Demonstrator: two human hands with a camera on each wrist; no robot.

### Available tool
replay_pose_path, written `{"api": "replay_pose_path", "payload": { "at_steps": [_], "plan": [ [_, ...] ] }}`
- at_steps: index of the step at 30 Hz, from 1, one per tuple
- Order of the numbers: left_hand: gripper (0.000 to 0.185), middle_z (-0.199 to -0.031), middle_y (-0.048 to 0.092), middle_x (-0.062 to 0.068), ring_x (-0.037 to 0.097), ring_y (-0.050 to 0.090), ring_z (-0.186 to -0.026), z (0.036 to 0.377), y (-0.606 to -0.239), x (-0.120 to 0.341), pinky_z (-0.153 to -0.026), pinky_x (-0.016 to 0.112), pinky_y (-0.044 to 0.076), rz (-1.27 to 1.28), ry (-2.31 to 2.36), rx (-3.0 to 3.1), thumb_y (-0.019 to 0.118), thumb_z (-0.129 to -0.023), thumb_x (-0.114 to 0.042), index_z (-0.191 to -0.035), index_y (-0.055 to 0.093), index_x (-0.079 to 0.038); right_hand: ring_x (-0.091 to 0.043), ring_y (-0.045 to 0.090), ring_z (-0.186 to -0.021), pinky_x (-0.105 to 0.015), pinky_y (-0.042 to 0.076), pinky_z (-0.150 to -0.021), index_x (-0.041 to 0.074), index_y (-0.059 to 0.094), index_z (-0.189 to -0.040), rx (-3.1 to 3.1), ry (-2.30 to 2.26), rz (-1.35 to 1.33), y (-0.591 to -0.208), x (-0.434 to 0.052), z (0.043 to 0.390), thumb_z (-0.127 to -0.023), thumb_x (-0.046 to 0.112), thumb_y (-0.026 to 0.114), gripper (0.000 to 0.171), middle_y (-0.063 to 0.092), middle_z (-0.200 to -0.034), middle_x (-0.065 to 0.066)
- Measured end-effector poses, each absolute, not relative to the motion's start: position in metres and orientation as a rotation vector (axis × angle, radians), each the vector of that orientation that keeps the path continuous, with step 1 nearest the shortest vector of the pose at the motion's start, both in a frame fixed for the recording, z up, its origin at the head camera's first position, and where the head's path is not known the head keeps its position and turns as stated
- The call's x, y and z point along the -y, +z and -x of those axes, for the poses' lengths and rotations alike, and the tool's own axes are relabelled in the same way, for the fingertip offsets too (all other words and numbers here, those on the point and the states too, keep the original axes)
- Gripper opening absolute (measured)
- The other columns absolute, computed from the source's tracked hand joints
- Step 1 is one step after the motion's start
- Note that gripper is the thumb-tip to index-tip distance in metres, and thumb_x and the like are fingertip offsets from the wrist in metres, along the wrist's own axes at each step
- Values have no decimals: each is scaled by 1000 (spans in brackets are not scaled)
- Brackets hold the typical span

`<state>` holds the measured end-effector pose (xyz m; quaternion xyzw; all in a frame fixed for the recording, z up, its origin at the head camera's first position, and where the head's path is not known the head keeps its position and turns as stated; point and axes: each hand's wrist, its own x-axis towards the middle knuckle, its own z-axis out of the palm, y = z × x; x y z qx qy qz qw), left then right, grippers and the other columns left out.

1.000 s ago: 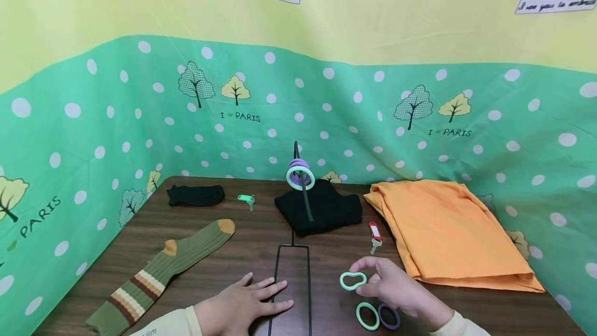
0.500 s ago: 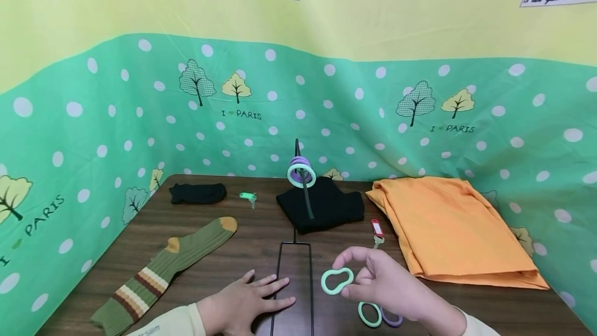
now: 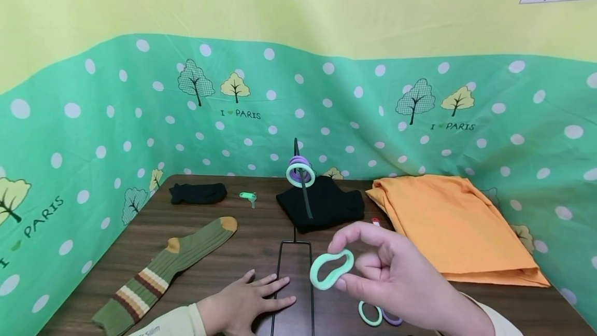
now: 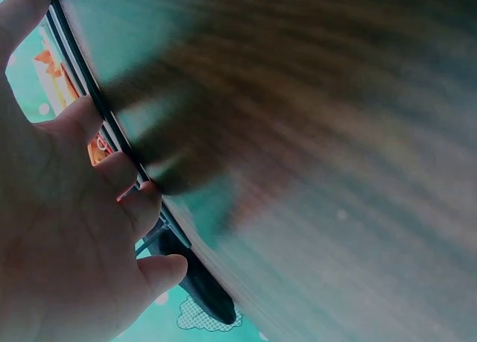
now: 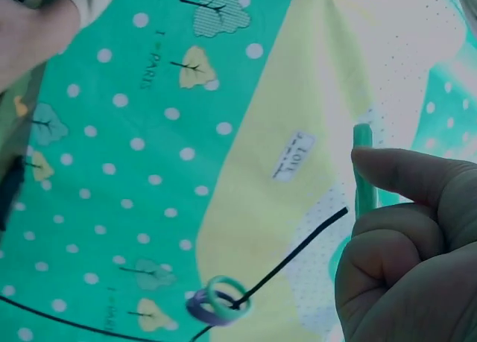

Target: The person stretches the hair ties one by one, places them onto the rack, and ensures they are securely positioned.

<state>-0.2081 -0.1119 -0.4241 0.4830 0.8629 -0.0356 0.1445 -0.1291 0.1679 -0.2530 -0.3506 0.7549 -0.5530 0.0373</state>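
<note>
My right hand [image 3: 396, 274] pinches a mint-green hair tie [image 3: 314, 274] between thumb and index finger, bending it into a bean shape above the table. In the right wrist view that tie appears edge-on. My left hand [image 3: 244, 302] lies with fingers spread on the table, its fingertips across the left wire of a black metal stand's base [image 3: 312, 294]. On the stand's slanting arm [image 3: 306, 201] hang purple hair ties [image 3: 298, 159] with a mint-green one [image 3: 300, 185] in front. Below my right hand lie another mint-green tie [image 3: 361, 312] and a purple tie [image 3: 393, 320], partly hidden.
Folded black cloth [image 3: 326, 211] lies behind the stand. Orange cloth [image 3: 448, 227] covers the right side, near a mostly hidden red key tag [image 3: 375, 221]. At left are a striped olive sock [image 3: 154, 279], a black sock [image 3: 198, 194] and a green-tagged key [image 3: 248, 196].
My right hand has lifted the mint-green hair tie up and left, away from the two ties on the table, and now covers most of the red-tagged key. My left hand stays in place.
</note>
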Motion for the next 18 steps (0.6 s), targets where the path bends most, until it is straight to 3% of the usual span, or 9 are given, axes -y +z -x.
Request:
{"api": "replay_pose_path", "payload": {
  "at_steps": [8, 13, 18],
  "plan": [
    [81, -156, 16, -6, 21, 26, -140, 208, -424, 114, -98, 56, 36, -1397, -51, -2490, 49, -78, -71, -145, 10, -46, -4, 22, -40, -13, 25, -38, 8, 56, -108, -2548, -1873, 1407, -250, -147, 140, -74, -8, 71, 41, 22, -49, 3],
    [79, -155, 18, -3, 23, 28, -139, 207, -425, 115, -96, 56, 38, -1454, -55, -2504, 47, -80, -70, -146, 12, -43, -5, 20, -38, -13, 23, -37, 9, 58, -103, -2768, -1885, 1409, -247, -131, 152, -70, -7, 74, 40, 19, -46, 1],
    [76, -156, 16, -5, 21, 26, -140, 208, -425, 114, -97, 55, 37, -1431, -35, -2479, 46, -82, -69, -145, 12, -44, 1, 20, -39, -16, 28, -41, 11, 60, -104, -2940, -1839, 1358, -249, -122, 171, -69, -6, 73, 41, 19, -45, 3]
  ]
}}
